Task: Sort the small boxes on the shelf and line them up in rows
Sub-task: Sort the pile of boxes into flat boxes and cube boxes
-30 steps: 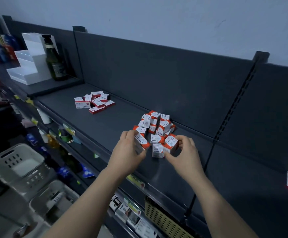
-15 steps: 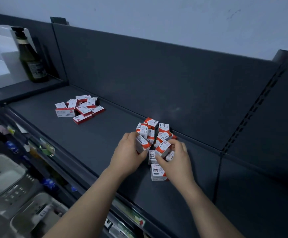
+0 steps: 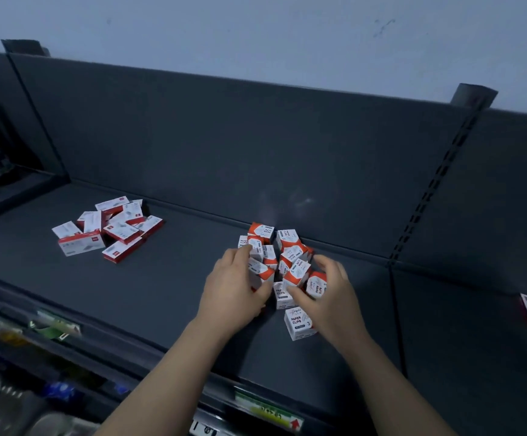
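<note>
My left hand (image 3: 230, 297) curls around the left side of the jumbled heap of paper-clip boxes (image 3: 279, 258) at the centre of the frame, fingers closed on one tilted orange-and-white box (image 3: 259, 273). My right hand (image 3: 330, 297) presses in from the right, thumb and fingers pinching another box (image 3: 297, 274). Just below, one box (image 3: 298, 324) stands alone. The heap sits on the dark shelf (image 3: 161, 294); a loose pile of flatter red-and-white boxes (image 3: 111, 228) lies well apart, centre left.
</note>
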Demonstrator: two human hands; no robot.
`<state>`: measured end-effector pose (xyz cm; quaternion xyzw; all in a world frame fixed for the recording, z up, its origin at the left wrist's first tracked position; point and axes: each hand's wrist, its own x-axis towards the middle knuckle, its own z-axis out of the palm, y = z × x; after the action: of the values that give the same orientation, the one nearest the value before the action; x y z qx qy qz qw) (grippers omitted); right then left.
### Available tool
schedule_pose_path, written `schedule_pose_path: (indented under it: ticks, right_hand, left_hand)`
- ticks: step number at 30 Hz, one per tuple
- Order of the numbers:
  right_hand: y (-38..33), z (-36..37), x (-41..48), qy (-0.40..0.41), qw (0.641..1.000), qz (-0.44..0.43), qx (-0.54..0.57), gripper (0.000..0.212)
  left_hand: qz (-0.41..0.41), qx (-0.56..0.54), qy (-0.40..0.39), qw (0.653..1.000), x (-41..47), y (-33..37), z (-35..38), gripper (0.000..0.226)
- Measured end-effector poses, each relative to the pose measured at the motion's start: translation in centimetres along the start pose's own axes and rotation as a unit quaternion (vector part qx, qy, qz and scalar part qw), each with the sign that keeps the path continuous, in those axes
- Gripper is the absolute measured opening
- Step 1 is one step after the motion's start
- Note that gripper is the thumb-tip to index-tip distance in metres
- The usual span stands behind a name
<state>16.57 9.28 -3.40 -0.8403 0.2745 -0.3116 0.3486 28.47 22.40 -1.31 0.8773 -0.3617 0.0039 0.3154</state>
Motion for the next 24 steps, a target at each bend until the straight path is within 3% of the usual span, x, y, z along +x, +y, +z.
schedule_pose_path:
  ticks: [9,17,24]
  right_hand:
    - [0.3,-3.5,-2.3,0.036,0.988,0.024,-0.145,0.046]
    - [1.7,-9.7,-7.2,0.089,0.967,0.050,-0.232,0.039]
    - [4.6,-17.4,-12.0,0.127,0.947,0.132,-0.264,0.041]
  left_hand:
    - [0.127,0.033,0.031,0.991,0.6,3.2,-0.7,0.042]
    - [0.238,0.016,-0.023,0.971,-1.3,9.2,2.2,0.045]
    - [0.316,0.011,-0.085,0.945,-3.5,16.3,5.9,0.046]
